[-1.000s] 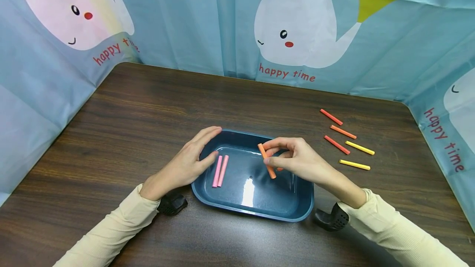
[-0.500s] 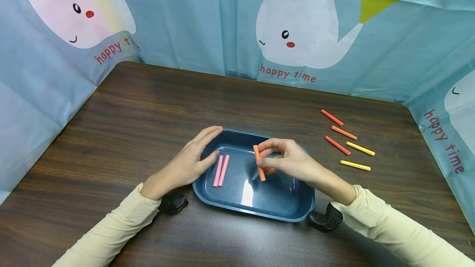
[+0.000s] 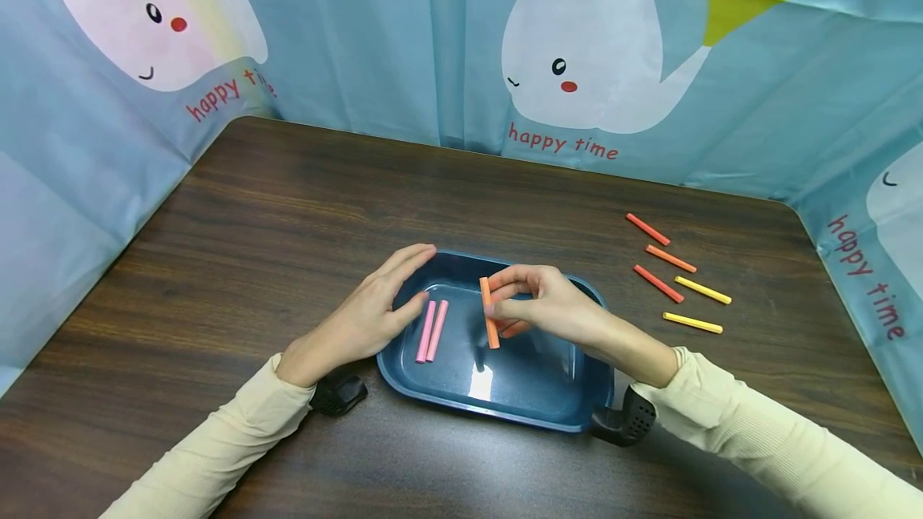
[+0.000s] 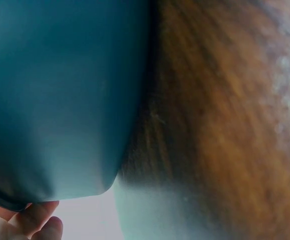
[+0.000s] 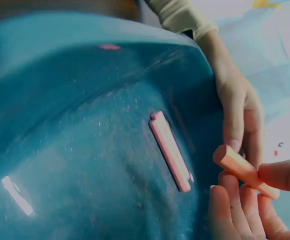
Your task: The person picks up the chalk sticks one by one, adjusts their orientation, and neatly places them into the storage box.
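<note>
In the head view, an orange chalk stick (image 3: 489,312) is pinched between the thumb and fingers of my right hand (image 3: 551,307), above the blue plastic tray (image 3: 497,418). Its six-sided end shows in the right wrist view, where the chalk (image 5: 242,170) slants across the fingers. My left hand (image 3: 364,319) holds the tray's left end, thumb over the inner side and fingers at the outer rim; in the left wrist view its fingers (image 4: 37,216) sit right under the rim. Two pink chalk sticks (image 3: 437,331) lie side by side on the tray floor near my left thumb.
Right of the tray, on the dark wooden table (image 3: 288,207), lie two red chalk sticks (image 3: 658,283), an orange one (image 3: 671,258) and two yellow ones (image 3: 692,323). A blue curtain (image 3: 389,38) with whale prints hangs along the table's back and side edges.
My right hand has moved left over the tray, carrying the orange chalk, which has turned nearer to upright in the head view. My left hand stays at the tray's left end.
</note>
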The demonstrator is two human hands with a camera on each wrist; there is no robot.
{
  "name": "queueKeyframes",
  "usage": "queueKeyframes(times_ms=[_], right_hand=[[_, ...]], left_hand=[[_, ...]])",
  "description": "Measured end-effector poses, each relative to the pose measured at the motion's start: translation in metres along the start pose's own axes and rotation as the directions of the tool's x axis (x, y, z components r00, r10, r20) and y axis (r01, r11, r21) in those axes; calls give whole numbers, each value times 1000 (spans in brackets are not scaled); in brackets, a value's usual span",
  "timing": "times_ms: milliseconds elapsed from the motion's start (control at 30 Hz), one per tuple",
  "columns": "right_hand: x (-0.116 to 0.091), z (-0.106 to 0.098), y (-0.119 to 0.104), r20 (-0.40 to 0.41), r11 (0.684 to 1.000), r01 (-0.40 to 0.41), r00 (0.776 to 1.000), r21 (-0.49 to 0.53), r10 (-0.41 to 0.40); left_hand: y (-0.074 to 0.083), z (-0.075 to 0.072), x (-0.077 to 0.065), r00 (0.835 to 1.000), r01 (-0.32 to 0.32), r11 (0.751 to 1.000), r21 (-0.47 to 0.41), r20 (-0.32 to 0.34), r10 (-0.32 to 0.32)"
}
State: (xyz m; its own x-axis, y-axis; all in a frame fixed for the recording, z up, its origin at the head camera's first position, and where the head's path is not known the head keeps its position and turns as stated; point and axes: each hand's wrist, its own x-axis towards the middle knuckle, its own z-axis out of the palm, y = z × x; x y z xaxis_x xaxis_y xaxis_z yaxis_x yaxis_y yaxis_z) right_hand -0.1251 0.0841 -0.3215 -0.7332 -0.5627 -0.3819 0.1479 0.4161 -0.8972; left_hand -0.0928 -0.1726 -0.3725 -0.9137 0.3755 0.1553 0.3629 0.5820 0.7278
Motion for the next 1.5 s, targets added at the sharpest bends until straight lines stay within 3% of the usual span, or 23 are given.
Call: queueKeyframes(times_ms=[333,633,867,1133,1500], right_hand=[[16,10,2,17,990,-114,993,89,113],[28,19,9,-12,990,-135,991,44,136],[32,24,12,23,985,-166,986,40,166],[36,28,12,15,971,-237,972,42,236],[37,27,11,50,972,-229,973,44,227]], left_hand=[[1,0,1,1000,4,1000,-4,15,-4],[3,0,1,999,9,1000,-3,32,-9],[4,-1,2,1000,-13,1000,-9,26,13],[3,-1,2,1000,-20,1000,-9,18,20],[1,-1,0,1000,-17,1000,1,15,17]])
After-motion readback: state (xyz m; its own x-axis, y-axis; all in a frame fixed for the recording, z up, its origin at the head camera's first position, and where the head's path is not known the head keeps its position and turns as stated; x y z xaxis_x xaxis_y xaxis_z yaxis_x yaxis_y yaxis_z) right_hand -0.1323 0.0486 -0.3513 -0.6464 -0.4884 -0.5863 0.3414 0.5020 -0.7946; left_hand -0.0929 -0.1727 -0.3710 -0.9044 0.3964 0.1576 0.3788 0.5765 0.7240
